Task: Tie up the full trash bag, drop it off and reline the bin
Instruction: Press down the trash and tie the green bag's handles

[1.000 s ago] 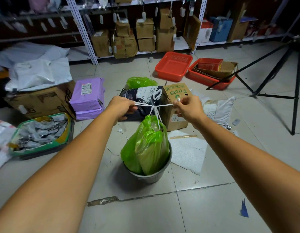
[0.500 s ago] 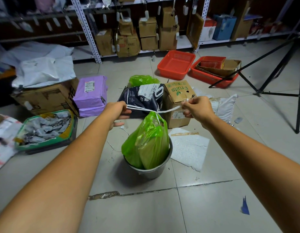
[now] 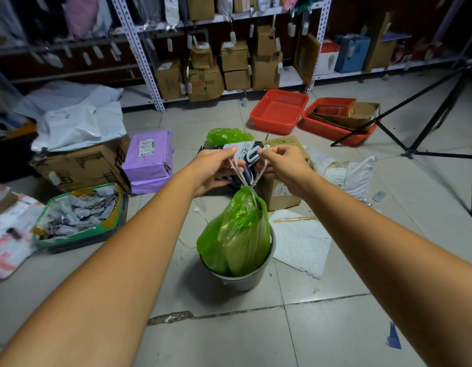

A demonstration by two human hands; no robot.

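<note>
A full green trash bag [image 3: 238, 234] stands in a small grey metal bin [image 3: 240, 279] on the tiled floor. Its neck is gathered tight by a white drawstring [image 3: 245, 176] that rises in two strands. My left hand [image 3: 216, 168] pinches the left strand and my right hand [image 3: 282, 162] pinches the right strand, both just above the bag's neck and close together. A second crumpled green bag [image 3: 228, 136] lies on the floor behind my hands.
A cardboard box [image 3: 282, 192] and a dark package [image 3: 242, 154] sit just beyond the bin. Purple parcels [image 3: 150, 157] and a green tray [image 3: 78, 215] lie left, red baskets [image 3: 279, 111] and a black tripod [image 3: 428, 123] right. A white foam sheet [image 3: 301, 242] lies beside the bin.
My hands, pulled wide apart with the drawstring taut a second ago, have come together above the bag's neck. The string strands now hang slack and near vertical.
</note>
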